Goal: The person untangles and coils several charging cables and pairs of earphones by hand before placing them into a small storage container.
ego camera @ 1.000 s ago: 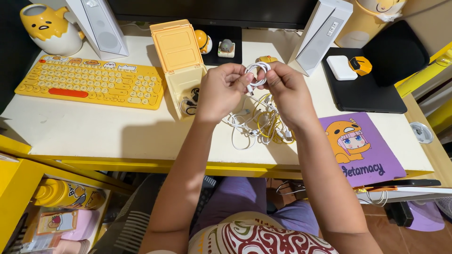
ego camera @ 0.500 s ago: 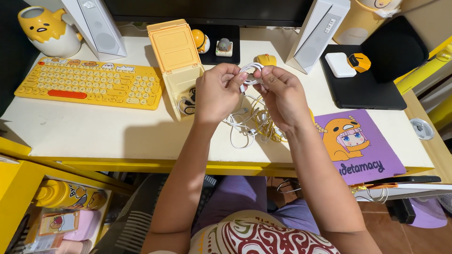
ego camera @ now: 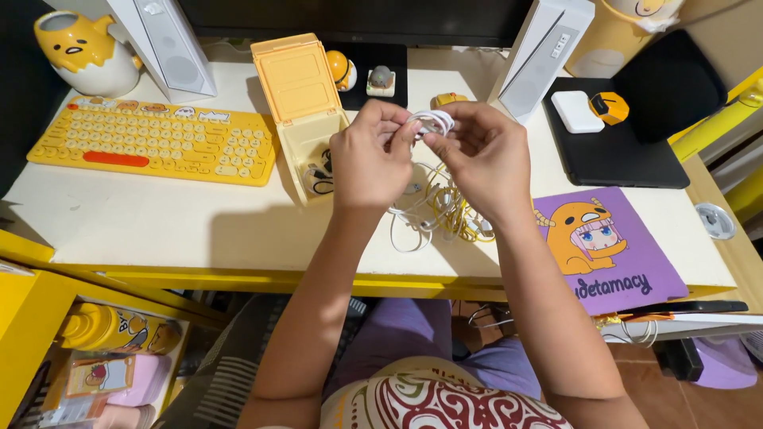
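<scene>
A: Where's the white cable point(ego camera: 433, 121)?
B: Above the desk point(ego camera: 159, 222), pinched btwn left hand point(ego camera: 372, 155) & right hand point(ego camera: 481, 155), both closed on it.
A: Tips?
B: Prob. keep loops small, even; slack hangs into the cable pile point(ego camera: 445, 210).
</scene>
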